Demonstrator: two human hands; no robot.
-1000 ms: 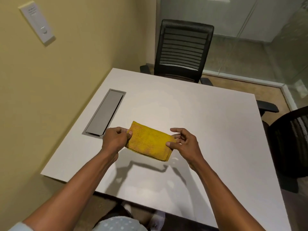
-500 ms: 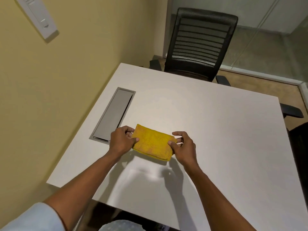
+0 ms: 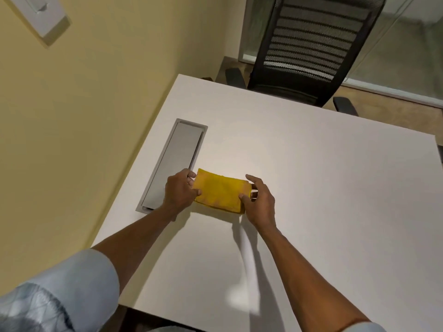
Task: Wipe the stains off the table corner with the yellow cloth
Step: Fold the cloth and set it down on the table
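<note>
The left hand (image 3: 178, 191) is closed on the yellow cloth (image 3: 220, 194), its end nearest the cable hatch (image 3: 177, 161) being pinched under the thumb with the fingers curled at the edge. The right hand (image 3: 260, 200) is closed on the opposite end, the one away from the hatch, with the thumb laid on the near edge and the fingers hooked round the far one. The cloth is thus held between the two hands as a folded pad, just beside the near end of the hatch and low over the table (image 3: 323, 188) (whether it rests on the surface or is raised slightly cannot be determined). No stains are discernible on the tabletop, and which corner is meant cannot be confirmed; the wiping is judged not yet begun. For the step in hand it is recommended that the fold be kept flat and square, that the pad be carried to the corner in one piece, and that pressure then be applied through it in overlapping strokes. Care is advised that no loose edge be caught in the seam of the hatch. Beyond the far end of the hatch, past the table edge, a black mesh chair (image 3: 309, 44) is noted; above and to the left of the hatch, a wall plate (image 3: 48, 13) is fixed.
</note>
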